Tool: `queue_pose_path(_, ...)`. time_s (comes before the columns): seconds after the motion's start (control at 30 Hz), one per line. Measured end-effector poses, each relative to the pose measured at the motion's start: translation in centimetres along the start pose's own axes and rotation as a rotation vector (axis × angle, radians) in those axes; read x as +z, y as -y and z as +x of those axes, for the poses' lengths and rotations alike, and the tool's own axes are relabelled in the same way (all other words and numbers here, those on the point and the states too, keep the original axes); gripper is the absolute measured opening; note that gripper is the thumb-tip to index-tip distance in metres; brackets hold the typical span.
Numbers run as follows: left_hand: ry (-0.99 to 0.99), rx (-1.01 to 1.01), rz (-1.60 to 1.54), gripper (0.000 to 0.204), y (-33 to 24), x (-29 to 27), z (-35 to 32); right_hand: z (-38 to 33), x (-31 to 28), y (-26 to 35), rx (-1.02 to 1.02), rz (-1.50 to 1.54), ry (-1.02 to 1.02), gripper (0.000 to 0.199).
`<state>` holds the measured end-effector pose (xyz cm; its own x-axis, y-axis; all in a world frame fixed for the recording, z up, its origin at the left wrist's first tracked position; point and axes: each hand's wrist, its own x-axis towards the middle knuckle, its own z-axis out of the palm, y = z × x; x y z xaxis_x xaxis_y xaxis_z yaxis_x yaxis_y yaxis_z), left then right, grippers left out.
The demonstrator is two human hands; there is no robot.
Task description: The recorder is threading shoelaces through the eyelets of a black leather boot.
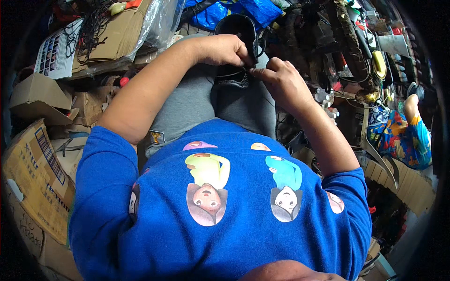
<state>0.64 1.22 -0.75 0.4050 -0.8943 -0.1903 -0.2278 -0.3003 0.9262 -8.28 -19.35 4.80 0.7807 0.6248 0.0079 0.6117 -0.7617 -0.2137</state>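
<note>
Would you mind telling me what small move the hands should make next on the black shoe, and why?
Probably pull the right hand slightly outward. Its fingers pinch something small at the black shoe, too small to identify, while the left hand steadies the shoe on the lap.

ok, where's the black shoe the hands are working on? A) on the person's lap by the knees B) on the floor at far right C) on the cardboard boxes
A: both the left hand and right hand grip the black shoe over the grey-trousered lap.
</note>
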Motion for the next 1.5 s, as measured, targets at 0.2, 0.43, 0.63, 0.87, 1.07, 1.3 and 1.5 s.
queue_pose_path(0.2, 0.044, 0.02, 0.145, 0.027, -1.2, -0.2, -0.7, 0.3, -0.5, 1.6, -0.034, -0.172, 0.052, 0.022)
queue_pose_path(0.43, 0.024, -0.032, 0.191, 0.02, -1.7, 0.0, -0.6, 2.1, -0.5, 1.2, -0.08, -0.214, 0.154, 0.012)
queue_pose_path(0.63, -0.248, 0.006, 0.063, 0.029, -0.3, -0.3, 0.5, 2.7, 0.5, -1.5, 0.038, 0.259, 0.118, 0.011)
queue_pose_path(0.87, -0.801, 0.102, 0.454, 0.039, 0.4, 2.7, 0.0, 1.9, 2.6, -2.5, 0.2, 0.527, 0.033, 0.013)
queue_pose_path(1.07, -0.39, -0.207, 0.233, 0.036, -4.3, 5.1, -9.4, -2.6, 2.2, -6.0, 0.462, 1.45, 0.083, 0.024)
queue_pose_path(1.3, -0.656, -0.401, 0.503, 0.037, -2.7, 0.9, -9.6, -4.3, 0.2, -8.4, 0.584, 1.44, -0.042, 0.023)
queue_pose_path(1.5, -0.762, 0.315, -1.469, 0.044, -2.8, 3.5, -3.6, -2.4, 2.9, -3.1, 0.414, 0.155, 0.134, 0.034)
